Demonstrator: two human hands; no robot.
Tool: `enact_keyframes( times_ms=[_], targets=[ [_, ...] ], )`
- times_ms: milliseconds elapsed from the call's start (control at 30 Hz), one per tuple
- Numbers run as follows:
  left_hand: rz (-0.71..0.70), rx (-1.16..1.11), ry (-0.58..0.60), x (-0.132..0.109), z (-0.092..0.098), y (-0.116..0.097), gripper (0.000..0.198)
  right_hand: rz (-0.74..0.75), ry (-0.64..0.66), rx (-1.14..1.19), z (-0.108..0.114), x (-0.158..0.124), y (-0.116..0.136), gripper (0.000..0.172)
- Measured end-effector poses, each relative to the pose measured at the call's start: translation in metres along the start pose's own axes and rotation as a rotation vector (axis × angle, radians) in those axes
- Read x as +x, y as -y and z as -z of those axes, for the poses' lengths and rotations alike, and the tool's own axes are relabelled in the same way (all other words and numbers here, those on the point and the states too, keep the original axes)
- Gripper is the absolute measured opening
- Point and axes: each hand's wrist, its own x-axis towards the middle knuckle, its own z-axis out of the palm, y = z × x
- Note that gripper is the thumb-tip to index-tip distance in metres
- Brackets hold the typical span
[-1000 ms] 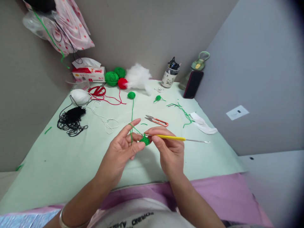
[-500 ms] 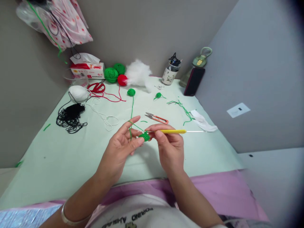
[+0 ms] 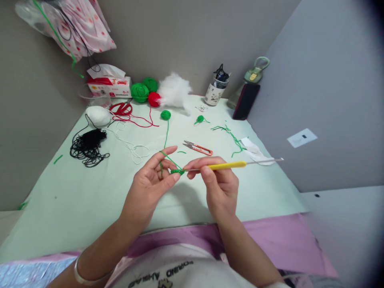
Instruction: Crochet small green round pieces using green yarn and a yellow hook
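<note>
Between thumb and fingers, my left hand (image 3: 150, 184) pinches a small green crochet piece (image 3: 177, 172). Green yarn (image 3: 167, 134) loops over its raised index finger and runs back to a small green ball (image 3: 165, 115). My right hand (image 3: 222, 186) is closed around the yellow handle of a crochet hook (image 3: 228, 165). One thin metal end of the hook points left and meets the green piece; the other end sticks out to the right. The exact stitch at the tip is too small to make out.
Beyond my hands lie orange thread snips (image 3: 198, 148). Green yarn scraps (image 3: 231, 138) and a white cloth strip (image 3: 258, 152) are at right. Black yarn (image 3: 90, 146), a white ball (image 3: 98, 116) and red scissors (image 3: 121, 109) lie left. A phone (image 3: 246, 102) leans on a bottle at the back.
My right hand has drawn the hook a little to the right, and its right end now tilts upward. The green piece has turned in my left hand and shows edge-on.
</note>
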Motion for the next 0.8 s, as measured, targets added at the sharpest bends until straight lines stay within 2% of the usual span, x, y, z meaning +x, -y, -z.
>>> enact_keyframes(
  times_ms=[167, 267, 333, 367, 433, 500, 533, 600, 667, 733, 800],
  targets=[
    [-0.118, 0.148, -0.102, -0.004, -0.005, 0.002, 0.046, 0.435, 0.106, -0.424, -0.001, -0.007, 0.0, 0.028],
    [-0.175, 0.162, -0.154, -0.009, -0.009, 0.003, 0.046, 0.587, 0.102, -0.642, -0.004, -0.009, -0.004, 0.032],
    [-0.11, 0.059, -0.113, -0.01, -0.01, 0.002, 0.052, 0.652, 0.076, -0.743, -0.004, -0.01, -0.007, 0.032],
    [-0.027, -0.035, -0.055, -0.009, -0.011, 0.001, 0.055, 0.669, 0.068, -0.768, -0.004, -0.01, -0.007, 0.031],
    [0.168, -0.234, 0.058, -0.005, -0.01, -0.002, 0.055, 0.624, 0.051, -0.711, -0.002, -0.009, -0.006, 0.029],
    [0.294, -0.362, 0.107, -0.001, -0.009, -0.006, 0.048, 0.448, -0.011, -0.496, 0.001, -0.005, -0.003, 0.025],
    [0.308, -0.387, 0.1, 0.001, -0.009, -0.008, 0.044, 0.341, -0.044, -0.358, 0.002, -0.003, -0.002, 0.022],
    [0.268, -0.376, 0.071, 0.002, -0.008, -0.01, 0.043, 0.167, -0.074, -0.099, 0.003, 0.002, 0.0, 0.018],
    [0.212, -0.326, 0.07, 0.002, -0.009, -0.01, 0.045, 0.082, -0.044, 0.03, 0.001, 0.005, 0.0, 0.015],
    [0.168, -0.271, 0.078, 0.0, -0.011, -0.008, 0.045, 0.077, -0.011, 0.017, -0.002, 0.006, -0.002, 0.014],
    [0.126, -0.226, 0.058, -0.002, -0.013, -0.006, 0.044, 0.142, -0.01, -0.091, -0.004, 0.003, -0.003, 0.017]
  ],
)
